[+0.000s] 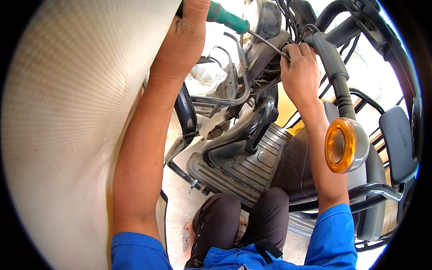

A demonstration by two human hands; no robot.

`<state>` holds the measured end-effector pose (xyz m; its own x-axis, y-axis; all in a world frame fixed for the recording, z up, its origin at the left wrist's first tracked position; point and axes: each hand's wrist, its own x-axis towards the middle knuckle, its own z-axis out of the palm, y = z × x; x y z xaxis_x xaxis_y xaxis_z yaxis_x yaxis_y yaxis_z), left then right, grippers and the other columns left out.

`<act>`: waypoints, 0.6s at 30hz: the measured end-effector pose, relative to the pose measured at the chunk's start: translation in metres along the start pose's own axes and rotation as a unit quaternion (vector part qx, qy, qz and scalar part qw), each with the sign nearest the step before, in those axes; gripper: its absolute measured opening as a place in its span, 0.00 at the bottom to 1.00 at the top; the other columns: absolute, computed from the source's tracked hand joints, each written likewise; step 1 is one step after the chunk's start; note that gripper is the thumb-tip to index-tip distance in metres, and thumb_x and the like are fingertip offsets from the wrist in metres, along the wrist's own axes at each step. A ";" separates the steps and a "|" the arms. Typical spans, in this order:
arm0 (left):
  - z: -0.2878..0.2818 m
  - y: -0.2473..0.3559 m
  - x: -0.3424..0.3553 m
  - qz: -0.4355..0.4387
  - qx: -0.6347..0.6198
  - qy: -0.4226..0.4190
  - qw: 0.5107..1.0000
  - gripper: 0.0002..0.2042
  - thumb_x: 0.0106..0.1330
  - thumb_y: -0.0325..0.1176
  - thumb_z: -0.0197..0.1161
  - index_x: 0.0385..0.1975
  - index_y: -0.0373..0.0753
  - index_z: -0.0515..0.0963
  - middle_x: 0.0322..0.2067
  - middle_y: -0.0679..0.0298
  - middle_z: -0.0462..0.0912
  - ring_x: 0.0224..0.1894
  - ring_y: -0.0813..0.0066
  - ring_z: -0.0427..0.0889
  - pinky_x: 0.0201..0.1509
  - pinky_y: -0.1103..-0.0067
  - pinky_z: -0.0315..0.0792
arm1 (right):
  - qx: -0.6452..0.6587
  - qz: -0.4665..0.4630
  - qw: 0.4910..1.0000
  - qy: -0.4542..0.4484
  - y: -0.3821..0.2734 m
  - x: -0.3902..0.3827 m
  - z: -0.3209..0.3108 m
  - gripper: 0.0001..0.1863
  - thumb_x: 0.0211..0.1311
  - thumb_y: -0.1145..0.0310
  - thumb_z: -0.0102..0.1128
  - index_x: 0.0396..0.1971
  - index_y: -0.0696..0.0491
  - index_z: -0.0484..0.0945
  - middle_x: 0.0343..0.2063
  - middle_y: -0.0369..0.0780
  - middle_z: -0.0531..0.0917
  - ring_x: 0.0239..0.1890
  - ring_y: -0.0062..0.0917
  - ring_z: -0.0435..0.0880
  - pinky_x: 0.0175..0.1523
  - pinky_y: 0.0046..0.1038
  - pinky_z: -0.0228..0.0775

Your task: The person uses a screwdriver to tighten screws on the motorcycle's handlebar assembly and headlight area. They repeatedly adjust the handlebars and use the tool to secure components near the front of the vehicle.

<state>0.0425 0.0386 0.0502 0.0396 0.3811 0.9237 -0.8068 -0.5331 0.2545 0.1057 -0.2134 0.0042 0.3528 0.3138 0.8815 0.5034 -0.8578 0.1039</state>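
At the top edge my left hand [188, 31] is closed round the green handle of a screwdriver [228, 20]; its fingers are partly cut off by the picture's edge. The thin metal shaft slants down to the right, its end reaching my right hand [300, 74]. That hand is closed, its fingers curled at the shaft's tip beside the vehicle's front panel and cables. What they pinch is hidden. Left of the tip is the round headlamp [268, 20] of a scooter-like vehicle.
An orange round indicator lamp [340, 145] on a dark stalk hangs beside my right forearm. Below lie a ribbed footboard [256, 162] and curved black guard bars [243, 130]. A pale textured surface [67, 112] fills the left side. A grey padded backrest [398, 146] stands at right.
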 end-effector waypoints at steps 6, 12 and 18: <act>-0.002 -0.006 0.004 0.063 -0.017 -0.003 0.998 0.20 0.75 0.37 0.56 0.18 0.37 0.70 0.17 0.68 0.69 0.21 0.78 0.65 0.26 0.75 0.61 | 0.091 0.101 0.990 0.046 -0.010 -0.043 -0.007 0.09 0.67 0.67 0.58 0.36 0.58 0.75 0.36 0.50 0.82 0.35 0.49 0.82 0.42 0.44 0.74; -0.009 -0.002 0.005 0.027 -0.002 -0.036 0.999 0.20 0.75 0.38 0.56 0.18 0.37 0.69 0.17 0.69 0.67 0.21 0.78 0.64 0.27 0.75 0.60 | 0.178 0.263 0.948 0.003 -0.026 -0.129 -0.004 0.11 0.67 0.70 0.57 0.29 0.64 0.77 0.21 0.50 0.80 0.23 0.31 0.79 0.32 0.32 0.71; -0.004 -0.003 0.001 0.025 -0.006 -0.039 0.999 0.19 0.75 0.39 0.56 0.19 0.37 0.70 0.17 0.69 0.68 0.22 0.79 0.64 0.28 0.76 0.60 | 0.141 0.263 0.881 -0.366 -0.016 -0.249 0.039 0.15 0.60 0.61 0.63 0.30 0.60 0.82 0.23 0.54 0.83 0.32 0.53 0.84 0.41 0.48 0.76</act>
<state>0.0427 0.0439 0.0490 0.0453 0.2940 0.9547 -0.8162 -0.5402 0.2051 0.0408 -0.2618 -0.2346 0.9584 0.1699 0.2294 0.2578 -0.8602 -0.4400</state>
